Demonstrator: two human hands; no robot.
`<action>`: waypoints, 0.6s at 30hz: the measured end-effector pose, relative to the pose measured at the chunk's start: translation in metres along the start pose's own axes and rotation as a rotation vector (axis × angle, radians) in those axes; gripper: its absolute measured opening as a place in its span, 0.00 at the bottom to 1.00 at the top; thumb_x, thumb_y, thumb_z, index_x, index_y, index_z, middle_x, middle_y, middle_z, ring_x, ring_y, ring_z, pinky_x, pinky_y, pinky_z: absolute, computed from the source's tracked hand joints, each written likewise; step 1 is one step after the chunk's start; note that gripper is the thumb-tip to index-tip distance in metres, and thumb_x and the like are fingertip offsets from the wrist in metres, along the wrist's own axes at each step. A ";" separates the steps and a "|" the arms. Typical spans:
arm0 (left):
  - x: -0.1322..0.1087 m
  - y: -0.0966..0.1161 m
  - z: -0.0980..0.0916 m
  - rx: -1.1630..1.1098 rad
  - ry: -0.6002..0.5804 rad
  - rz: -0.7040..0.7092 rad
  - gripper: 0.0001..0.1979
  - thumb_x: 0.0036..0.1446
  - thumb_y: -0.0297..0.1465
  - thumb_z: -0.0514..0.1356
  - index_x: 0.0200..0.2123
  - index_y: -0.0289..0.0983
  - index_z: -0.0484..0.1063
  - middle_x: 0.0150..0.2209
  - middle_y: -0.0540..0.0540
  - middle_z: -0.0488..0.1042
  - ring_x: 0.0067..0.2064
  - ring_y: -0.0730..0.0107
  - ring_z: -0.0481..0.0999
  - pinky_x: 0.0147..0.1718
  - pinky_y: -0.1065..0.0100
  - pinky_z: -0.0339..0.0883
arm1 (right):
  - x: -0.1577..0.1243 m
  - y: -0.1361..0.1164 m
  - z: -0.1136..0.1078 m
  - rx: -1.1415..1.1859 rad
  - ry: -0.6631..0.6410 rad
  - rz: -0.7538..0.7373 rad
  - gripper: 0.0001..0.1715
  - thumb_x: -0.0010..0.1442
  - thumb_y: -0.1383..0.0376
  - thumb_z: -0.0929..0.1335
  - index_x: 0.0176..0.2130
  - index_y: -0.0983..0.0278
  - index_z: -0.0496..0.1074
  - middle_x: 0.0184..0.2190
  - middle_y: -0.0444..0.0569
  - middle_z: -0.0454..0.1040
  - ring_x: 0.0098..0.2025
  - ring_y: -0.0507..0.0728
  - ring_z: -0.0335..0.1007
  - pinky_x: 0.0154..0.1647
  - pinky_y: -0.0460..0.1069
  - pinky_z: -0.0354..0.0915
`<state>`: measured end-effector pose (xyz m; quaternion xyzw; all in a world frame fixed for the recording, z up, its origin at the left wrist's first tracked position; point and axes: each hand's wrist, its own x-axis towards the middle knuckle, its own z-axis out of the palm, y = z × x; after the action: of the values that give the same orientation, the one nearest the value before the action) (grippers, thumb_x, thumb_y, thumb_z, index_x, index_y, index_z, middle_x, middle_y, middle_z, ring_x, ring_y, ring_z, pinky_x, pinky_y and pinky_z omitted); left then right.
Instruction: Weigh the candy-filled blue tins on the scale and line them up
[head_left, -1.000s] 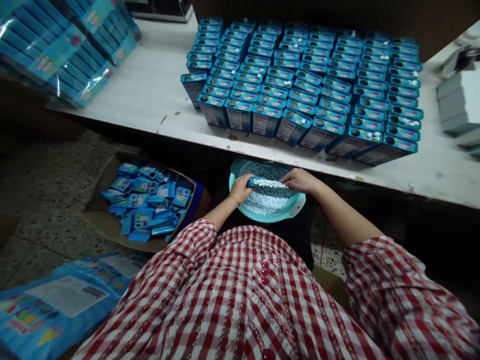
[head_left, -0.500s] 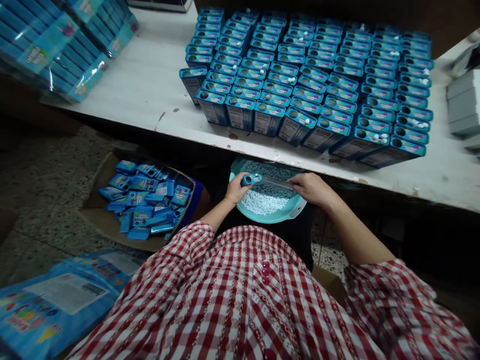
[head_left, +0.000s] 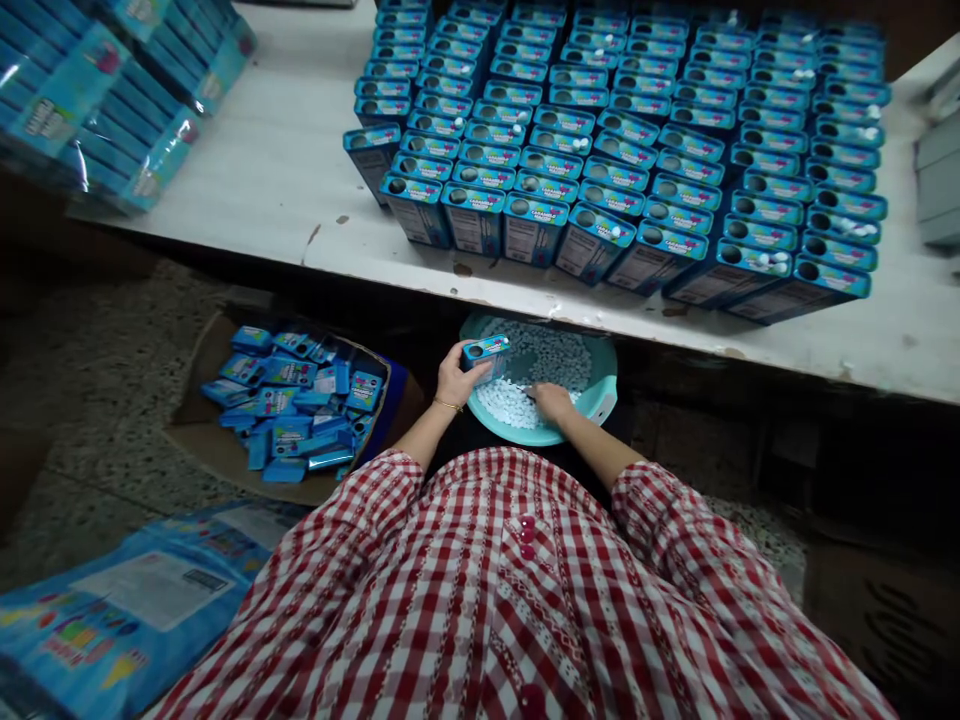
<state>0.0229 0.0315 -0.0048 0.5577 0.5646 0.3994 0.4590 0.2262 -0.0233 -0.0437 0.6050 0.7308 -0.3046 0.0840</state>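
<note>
1. A blue mint tin (head_left: 485, 353) is gripped by the left hand (head_left: 456, 378) above the teal basin's (head_left: 604, 382) left side.
2. The right hand (head_left: 553, 403) is lowered onto white mints (head_left: 510, 405) in the basin; whether it is closed cannot be told.
3. Rows of blue tins (head_left: 600, 170) are stood along the tabletop's (head_left: 262, 150) front edge.
4. Loose tins (head_left: 289, 395) are heaped in a cardboard box (head_left: 201, 442) left of the basin.

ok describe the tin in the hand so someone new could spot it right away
Below the front edge of the white table, find the teal basin of white candies. The blue tin is gripped above it in the left hand, the one with the bangle, unlike the tins standing in rows on the table.
</note>
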 end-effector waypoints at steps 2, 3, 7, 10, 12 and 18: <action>0.002 -0.002 0.000 -0.018 0.010 -0.012 0.22 0.40 0.36 0.65 0.41 0.37 0.68 0.39 0.47 0.74 0.41 0.65 0.72 0.45 0.63 0.64 | 0.001 0.009 -0.001 0.079 -0.046 0.011 0.14 0.57 0.70 0.65 0.43 0.62 0.74 0.42 0.48 0.76 0.44 0.55 0.71 0.42 0.45 0.65; 0.003 -0.002 -0.001 -0.025 0.021 -0.014 0.23 0.40 0.36 0.66 0.41 0.37 0.68 0.38 0.47 0.74 0.40 0.65 0.72 0.44 0.63 0.65 | 0.000 0.013 -0.002 0.120 -0.067 0.023 0.17 0.55 0.73 0.65 0.43 0.62 0.75 0.41 0.47 0.77 0.44 0.55 0.72 0.42 0.44 0.65; 0.005 -0.005 -0.006 -0.049 0.047 -0.008 0.23 0.39 0.37 0.66 0.41 0.37 0.68 0.38 0.47 0.73 0.40 0.66 0.72 0.44 0.65 0.65 | -0.011 0.027 -0.018 0.246 -0.073 0.048 0.21 0.53 0.73 0.65 0.46 0.60 0.75 0.42 0.45 0.77 0.45 0.54 0.72 0.44 0.45 0.65; 0.006 -0.004 -0.005 -0.068 0.032 -0.004 0.23 0.39 0.36 0.65 0.42 0.37 0.68 0.37 0.48 0.73 0.40 0.66 0.72 0.43 0.65 0.65 | -0.028 0.034 -0.042 0.396 -0.030 0.058 0.21 0.52 0.71 0.65 0.45 0.61 0.75 0.42 0.46 0.77 0.43 0.55 0.73 0.44 0.46 0.66; 0.006 -0.002 -0.002 -0.049 0.019 0.015 0.23 0.40 0.35 0.65 0.42 0.37 0.68 0.37 0.48 0.73 0.40 0.66 0.72 0.43 0.64 0.65 | -0.039 0.036 -0.063 0.514 0.012 0.052 0.20 0.51 0.71 0.65 0.44 0.62 0.76 0.41 0.46 0.77 0.41 0.55 0.73 0.43 0.46 0.66; 0.000 0.000 0.014 0.112 -0.095 0.087 0.18 0.43 0.29 0.63 0.41 0.39 0.70 0.41 0.47 0.73 0.43 0.64 0.72 0.46 0.64 0.63 | -0.055 0.015 -0.127 0.464 0.054 -0.037 0.20 0.51 0.70 0.64 0.43 0.62 0.77 0.38 0.45 0.78 0.37 0.54 0.72 0.37 0.44 0.64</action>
<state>0.0363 0.0307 -0.0079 0.6247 0.5388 0.3601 0.4356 0.2853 0.0016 0.0799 0.6027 0.6542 -0.4494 -0.0824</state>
